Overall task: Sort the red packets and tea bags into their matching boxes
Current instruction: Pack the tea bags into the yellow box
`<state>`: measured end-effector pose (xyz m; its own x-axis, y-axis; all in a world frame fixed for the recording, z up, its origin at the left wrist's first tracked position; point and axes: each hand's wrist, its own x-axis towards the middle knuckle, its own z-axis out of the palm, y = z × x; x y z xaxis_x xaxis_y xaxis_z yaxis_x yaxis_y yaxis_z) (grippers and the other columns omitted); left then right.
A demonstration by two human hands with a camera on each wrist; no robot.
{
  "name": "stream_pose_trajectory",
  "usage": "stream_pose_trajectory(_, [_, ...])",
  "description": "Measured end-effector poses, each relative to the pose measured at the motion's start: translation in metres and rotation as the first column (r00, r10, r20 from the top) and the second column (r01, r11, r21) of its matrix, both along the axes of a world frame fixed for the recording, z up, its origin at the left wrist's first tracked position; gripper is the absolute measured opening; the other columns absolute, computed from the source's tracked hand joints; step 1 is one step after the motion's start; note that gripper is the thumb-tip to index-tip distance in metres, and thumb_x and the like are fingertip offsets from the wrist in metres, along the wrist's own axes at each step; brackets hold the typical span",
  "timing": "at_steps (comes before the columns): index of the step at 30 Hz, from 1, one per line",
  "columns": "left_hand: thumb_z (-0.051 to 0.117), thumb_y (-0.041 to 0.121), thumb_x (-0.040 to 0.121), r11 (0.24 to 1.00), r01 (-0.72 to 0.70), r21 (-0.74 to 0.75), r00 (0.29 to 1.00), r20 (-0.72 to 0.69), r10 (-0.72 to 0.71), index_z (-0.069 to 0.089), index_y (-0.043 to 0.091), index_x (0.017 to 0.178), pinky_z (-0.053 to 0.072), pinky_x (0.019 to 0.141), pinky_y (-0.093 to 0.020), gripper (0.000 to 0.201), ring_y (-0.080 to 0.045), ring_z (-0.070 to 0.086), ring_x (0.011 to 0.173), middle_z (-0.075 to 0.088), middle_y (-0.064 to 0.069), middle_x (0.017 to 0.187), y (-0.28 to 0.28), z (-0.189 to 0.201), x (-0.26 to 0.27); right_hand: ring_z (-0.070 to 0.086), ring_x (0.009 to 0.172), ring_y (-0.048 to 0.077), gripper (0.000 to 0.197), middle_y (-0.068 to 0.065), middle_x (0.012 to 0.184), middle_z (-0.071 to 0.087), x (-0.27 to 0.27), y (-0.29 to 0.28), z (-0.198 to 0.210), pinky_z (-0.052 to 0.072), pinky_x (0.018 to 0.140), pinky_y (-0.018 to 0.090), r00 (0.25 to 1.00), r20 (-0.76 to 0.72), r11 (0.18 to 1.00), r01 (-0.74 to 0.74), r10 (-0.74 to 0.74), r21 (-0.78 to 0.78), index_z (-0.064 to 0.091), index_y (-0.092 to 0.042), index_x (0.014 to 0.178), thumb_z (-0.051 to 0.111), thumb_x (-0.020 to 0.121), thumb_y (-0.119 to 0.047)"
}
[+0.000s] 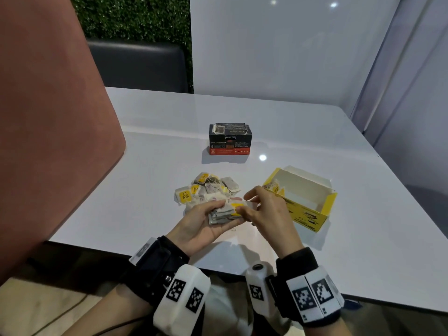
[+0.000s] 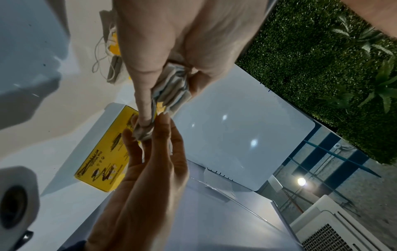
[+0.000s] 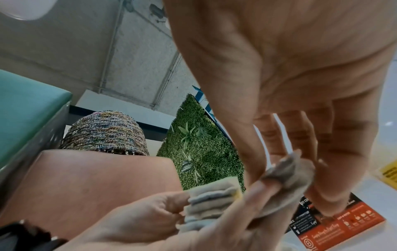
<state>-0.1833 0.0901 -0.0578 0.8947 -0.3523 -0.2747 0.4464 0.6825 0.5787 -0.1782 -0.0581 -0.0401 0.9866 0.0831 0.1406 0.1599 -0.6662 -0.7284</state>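
A small stack of flat grey paper tea bags with yellow tags (image 1: 224,213) is gripped in the left hand (image 1: 206,224) above the white counter (image 1: 150,166), and the right hand (image 1: 268,207) pinches the end of its top bag. The open yellow cardboard box (image 1: 306,202) lies at about three o'clock from the hands, just beside the right one, which is nearer; its long axis runs from ten to four o'clock. The loose pile of tea bags (image 1: 208,187) sits at twelve o'clock, the black and red box (image 1: 229,139) beyond it. No red packets can be made out; the black box's contents are hidden.
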Motion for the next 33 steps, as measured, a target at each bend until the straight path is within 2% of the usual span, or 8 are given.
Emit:
stream_pose_trajectory(4, [0.044,0.009,0.091,1.0,0.019,0.012,1.0,-0.001,-0.019,0.054,-0.011,0.119,0.047,0.091,-0.053,0.036,-0.045,0.049,0.122,0.05,-0.032,0.13,0.004,-0.002,0.0,0.062,0.081,0.022,0.017,-0.001,0.084,0.063,-0.001,0.0,0.001,0.053,0.069,0.042,0.998,0.051,0.999,0.032,-0.033,0.01,0.06,-0.018,0.095,0.065,0.079,-0.015])
stream_pose_trajectory(8, [0.051,0.013,0.086,0.999,0.007,-0.036,1.0,-0.01,-0.008,0.042,-0.003,0.134,0.046,0.093,-0.057,0.051,-0.046,0.049,0.121,0.047,-0.028,0.136,0.008,-0.004,0.004,0.058,0.082,0.018,0.016,0.0,0.089,0.065,-0.005,-0.003,0.005,0.047,0.065,0.032,0.984,0.175,0.995,0.053,-0.038,-0.083,0.06,-0.017,0.097,0.058,0.084,-0.008])
stream_pose_trajectory(13, [0.045,0.006,0.086,0.999,0.042,-0.017,0.999,-0.026,-0.043,0.045,-0.009,0.128,0.044,0.096,-0.055,0.045,-0.043,0.056,0.115,0.054,-0.031,0.126,0.009,-0.002,0.002,0.055,0.078,0.014,0.013,0.001,0.093,0.062,-0.004,-0.004,0.017,0.047,0.065,0.029,0.952,0.304,0.996,0.068,-0.046,-0.064,0.062,-0.013,0.096,0.057,0.087,-0.006])
stream_pose_trajectory(17, [0.051,0.01,0.083,0.999,0.044,0.026,0.999,-0.033,-0.043,0.052,-0.007,0.122,0.053,0.086,-0.048,0.042,-0.036,0.065,0.102,0.063,-0.026,0.113,0.004,-0.003,-0.003,0.059,0.079,0.013,0.014,0.0,0.091,0.065,0.001,-0.003,0.014,0.045,0.066,0.016,0.967,0.233,0.984,0.064,-0.101,0.164,0.065,-0.014,0.093,0.058,0.086,-0.004])
stream_pose_trajectory(21, [0.048,0.038,0.084,0.999,-0.031,0.029,0.999,0.027,0.03,0.057,0.006,0.122,0.046,0.097,-0.047,0.051,-0.031,0.063,0.105,0.064,-0.018,0.118,-0.004,-0.002,-0.002,0.062,0.075,0.016,0.013,0.0,0.084,0.061,-0.001,0.009,0.01,0.05,0.066,0.027,0.994,0.026,0.842,0.073,-0.103,0.535,0.062,-0.013,0.09,0.062,0.082,-0.003])
stream_pose_trajectory(23, [0.045,0.043,0.085,0.999,-0.031,-0.005,0.999,0.043,0.031,0.061,0.006,0.117,0.045,0.099,-0.043,0.051,-0.029,0.061,0.108,0.062,-0.018,0.122,-0.009,0.001,-0.002,0.057,0.069,0.012,0.013,-0.001,0.077,0.059,-0.001,0.02,0.004,0.046,0.063,0.022,0.995,-0.009,0.837,0.089,-0.1,0.539,0.06,-0.013,0.086,0.063,0.08,-0.002])
stream_pose_trajectory(26, [0.046,0.033,0.087,0.998,-0.045,-0.031,0.997,0.062,0.047,0.062,0.003,0.11,0.055,0.087,-0.036,0.041,-0.025,0.066,0.1,0.067,-0.017,0.111,-0.013,0.003,-0.002,0.054,0.067,0.009,0.013,-0.006,0.07,0.057,-0.001,0.032,-0.002,0.04,0.056,0.008,0.993,0.044,0.904,0.084,-0.112,0.419,0.059,-0.013,0.085,0.063,0.08,-0.002])
stream_pose_trajectory(33, [0.049,0.024,0.087,0.996,-0.082,-0.023,0.994,0.067,0.083,0.057,-0.001,0.116,0.058,0.076,-0.035,0.039,-0.027,0.066,0.101,0.064,-0.022,0.114,-0.007,0.004,0.0,0.056,0.062,0.002,0.015,-0.003,0.067,0.058,-0.001,0.026,0.001,0.045,0.052,0.01,0.999,0.035,0.908,0.011,-0.028,0.418,0.059,-0.015,0.09,0.065,0.081,-0.004])
